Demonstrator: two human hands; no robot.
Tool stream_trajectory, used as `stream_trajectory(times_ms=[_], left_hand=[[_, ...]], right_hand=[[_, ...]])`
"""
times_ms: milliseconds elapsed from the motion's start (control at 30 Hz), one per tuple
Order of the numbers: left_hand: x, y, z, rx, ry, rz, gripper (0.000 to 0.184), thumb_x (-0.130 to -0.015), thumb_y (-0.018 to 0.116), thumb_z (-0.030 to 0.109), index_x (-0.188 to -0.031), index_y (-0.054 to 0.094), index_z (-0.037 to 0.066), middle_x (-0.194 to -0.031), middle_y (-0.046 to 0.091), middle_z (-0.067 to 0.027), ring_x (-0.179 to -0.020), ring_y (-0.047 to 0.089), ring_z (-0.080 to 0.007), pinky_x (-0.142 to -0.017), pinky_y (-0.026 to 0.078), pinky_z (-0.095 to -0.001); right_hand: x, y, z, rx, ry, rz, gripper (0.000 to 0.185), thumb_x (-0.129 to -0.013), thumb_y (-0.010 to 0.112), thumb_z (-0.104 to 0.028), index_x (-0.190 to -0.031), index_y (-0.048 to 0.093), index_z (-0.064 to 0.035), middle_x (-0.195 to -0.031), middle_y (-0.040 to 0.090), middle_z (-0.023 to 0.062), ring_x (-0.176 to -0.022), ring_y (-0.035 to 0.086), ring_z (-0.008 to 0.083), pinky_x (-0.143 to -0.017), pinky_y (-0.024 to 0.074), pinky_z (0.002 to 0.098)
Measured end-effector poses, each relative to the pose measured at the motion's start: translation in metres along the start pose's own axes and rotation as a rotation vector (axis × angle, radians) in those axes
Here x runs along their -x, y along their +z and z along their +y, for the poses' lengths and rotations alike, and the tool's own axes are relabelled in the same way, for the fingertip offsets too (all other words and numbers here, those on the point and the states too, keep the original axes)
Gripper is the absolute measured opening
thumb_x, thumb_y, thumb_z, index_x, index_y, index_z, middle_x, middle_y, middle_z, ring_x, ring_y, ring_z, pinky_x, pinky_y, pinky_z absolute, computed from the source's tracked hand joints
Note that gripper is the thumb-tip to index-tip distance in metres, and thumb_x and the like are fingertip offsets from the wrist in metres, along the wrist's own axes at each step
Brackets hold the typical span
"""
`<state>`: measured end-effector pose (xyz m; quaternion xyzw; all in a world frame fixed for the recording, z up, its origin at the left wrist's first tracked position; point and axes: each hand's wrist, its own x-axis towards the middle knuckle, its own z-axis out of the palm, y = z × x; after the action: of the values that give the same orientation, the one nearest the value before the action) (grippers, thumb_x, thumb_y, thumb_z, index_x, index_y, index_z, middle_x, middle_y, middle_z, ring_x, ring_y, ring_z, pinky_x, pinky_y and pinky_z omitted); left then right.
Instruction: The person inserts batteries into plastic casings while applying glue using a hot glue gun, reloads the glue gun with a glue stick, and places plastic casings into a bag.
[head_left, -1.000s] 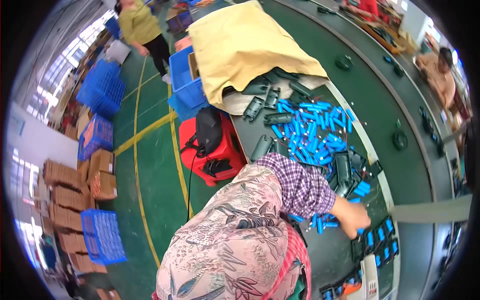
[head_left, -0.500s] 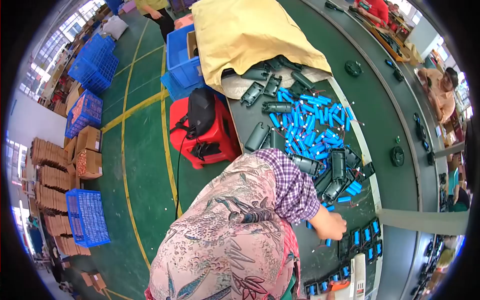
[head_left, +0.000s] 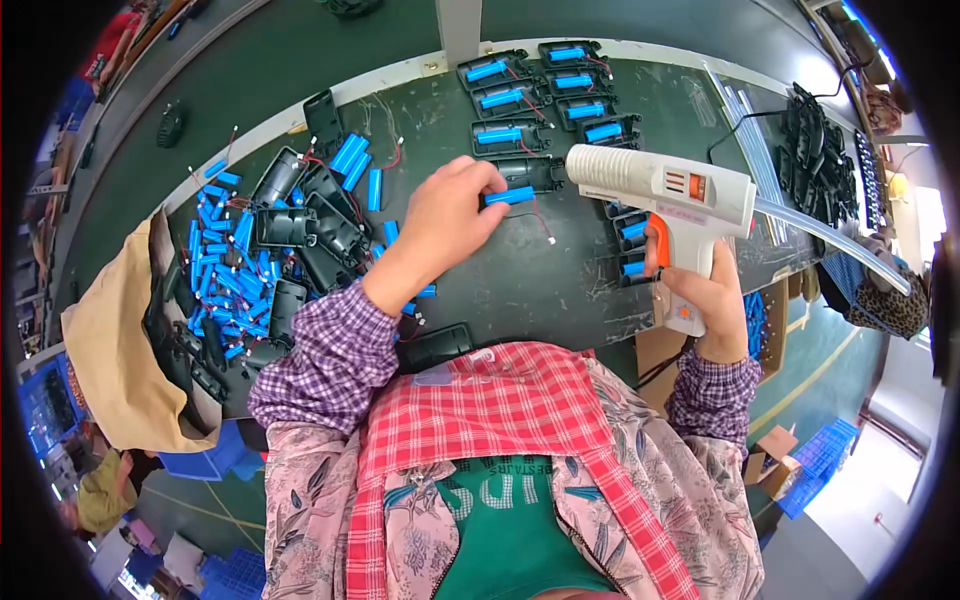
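Observation:
Between the thumb and fingers of my left hand [head_left: 448, 215] is a blue battery [head_left: 510, 196] with thin wires hanging from it. Just beyond it lies a dark open casing [head_left: 530, 173] without a battery. My right hand [head_left: 708, 297] is wrapped round the handle of a white glue gun [head_left: 660, 187] with an orange trigger; its nozzle points left, close to that casing. A clear glue stick [head_left: 835, 240] sticks out of the gun's back. Casings holding blue batteries [head_left: 500, 99] stand in two columns at the far edge, some partly hidden by the gun.
Left on the table [head_left: 480, 270] lie a heap of blue batteries [head_left: 235, 285] and dark casings [head_left: 290, 228], beside a yellow-beige sack [head_left: 125, 340]. Glue sticks [head_left: 755, 160] and a black pile of parts [head_left: 815, 150] are at the right. A co-worker [head_left: 105, 490] is at the lower left.
The view has swung round to face the table. My right hand and the glue gun in its grip are now in full view. My left hand has moved from the battery heap to the casings with a battery.

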<state>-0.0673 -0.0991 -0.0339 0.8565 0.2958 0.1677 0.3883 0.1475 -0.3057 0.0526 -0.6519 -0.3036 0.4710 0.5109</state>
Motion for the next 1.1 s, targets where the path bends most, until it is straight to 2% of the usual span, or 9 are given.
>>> stream_trajectory(times_ms=[200, 300, 400, 667, 933, 1100], left_hand=[[-0.021, 0.015, -0.002, -0.215, 0.109, 0.103, 0.016, -0.079, 0.073, 0.013, -0.092, 0.064, 0.01, -0.093, 0.061, -0.0081, -0.094, 0.06, -0.0298, -0.076, 0.051, -0.0425], [-0.023, 0.017, -0.002, -0.284, 0.116, 0.122, 0.019, -0.077, 0.076, 0.013, -0.091, 0.065, 0.008, -0.091, 0.06, -0.0075, -0.092, 0.06, -0.0287, -0.075, 0.05, -0.04], [-0.026, 0.019, 0.0, -0.291, 0.088, 0.075, 0.016, -0.078, 0.073, 0.013, -0.092, 0.064, 0.009, -0.096, 0.058, -0.0085, -0.097, 0.059, -0.0292, -0.078, 0.052, -0.0425], [-0.028, 0.025, -0.003, -0.234, 0.041, 0.046, 0.017, -0.078, 0.072, 0.013, -0.093, 0.064, 0.008, -0.098, 0.057, -0.0093, -0.098, 0.059, -0.0292, -0.078, 0.052, -0.0432], [-0.029, 0.026, -0.006, -0.242, 0.022, 0.042, 0.016, -0.079, 0.07, 0.013, -0.092, 0.064, 0.007, -0.098, 0.056, -0.011, -0.098, 0.06, -0.0303, -0.078, 0.052, -0.044], [-0.03, 0.026, -0.004, -0.247, 0.024, 0.051, 0.015, -0.08, 0.069, 0.013, -0.091, 0.063, 0.006, -0.098, 0.056, -0.0117, -0.098, 0.061, -0.0308, -0.078, 0.052, -0.0444]], right_hand=[[-0.014, -0.01, 0.009, -0.023, 0.022, -0.107, 0.053, -0.07, 0.059, 0.0, -0.123, 0.055, 0.0062, -0.099, 0.062, 0.0103, -0.088, 0.06, 0.0181, -0.078, 0.0478, 0.0303], [-0.019, -0.014, 0.012, -0.027, 0.035, -0.143, 0.052, -0.071, 0.059, 0.003, -0.123, 0.055, 0.0057, -0.099, 0.063, 0.0099, -0.088, 0.06, 0.0173, -0.077, 0.0482, 0.0301], [-0.027, -0.015, 0.013, 0.015, 0.074, -0.158, 0.051, -0.072, 0.06, 0.005, -0.123, 0.056, 0.0052, -0.1, 0.063, 0.0095, -0.086, 0.06, 0.0165, -0.077, 0.0483, 0.0296], [-0.03, -0.016, 0.011, 0.069, 0.131, -0.147, 0.046, -0.073, 0.061, 0.007, -0.12, 0.058, 0.0043, -0.101, 0.064, 0.0097, -0.087, 0.061, 0.016, -0.076, 0.0483, 0.0286], [-0.019, -0.013, 0.008, 0.137, 0.174, -0.106, 0.045, -0.071, 0.065, 0.004, -0.115, 0.059, 0.0038, -0.085, 0.064, 0.008, -0.074, 0.06, 0.0157, -0.063, 0.0467, 0.028], [-0.016, -0.011, 0.008, 0.142, 0.19, -0.065, 0.043, -0.07, 0.064, 0.004, -0.113, 0.059, 0.0042, -0.083, 0.063, 0.008, -0.072, 0.059, 0.0154, -0.062, 0.046, 0.0276]])
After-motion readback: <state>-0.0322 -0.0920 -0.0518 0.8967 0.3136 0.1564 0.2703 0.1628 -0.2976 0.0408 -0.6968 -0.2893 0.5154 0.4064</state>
